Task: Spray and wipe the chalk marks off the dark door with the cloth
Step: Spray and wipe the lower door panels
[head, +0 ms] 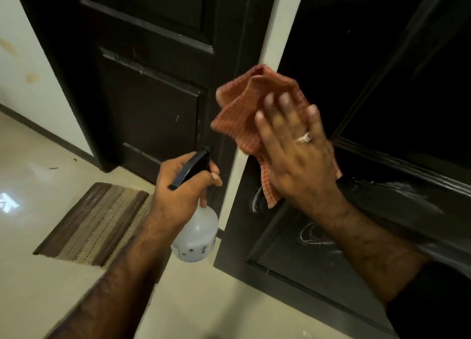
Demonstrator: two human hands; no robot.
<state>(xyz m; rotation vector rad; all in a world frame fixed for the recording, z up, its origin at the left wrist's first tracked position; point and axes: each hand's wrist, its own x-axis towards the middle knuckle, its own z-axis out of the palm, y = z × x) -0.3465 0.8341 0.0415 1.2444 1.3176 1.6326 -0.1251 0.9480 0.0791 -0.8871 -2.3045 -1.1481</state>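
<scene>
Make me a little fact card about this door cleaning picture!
left hand: grips the translucent white spray bottle with a dark trigger head
right hand: straight fingers press the orange checked cloth against the dark wooden panelled door
white chalk marks: curved lines still show below the cloth
floor: striped brown doormat

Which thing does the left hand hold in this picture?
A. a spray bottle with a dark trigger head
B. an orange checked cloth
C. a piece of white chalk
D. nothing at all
A: the left hand grips the neck of the spray bottle, while the cloth is under the flat right hand on the door.
</scene>
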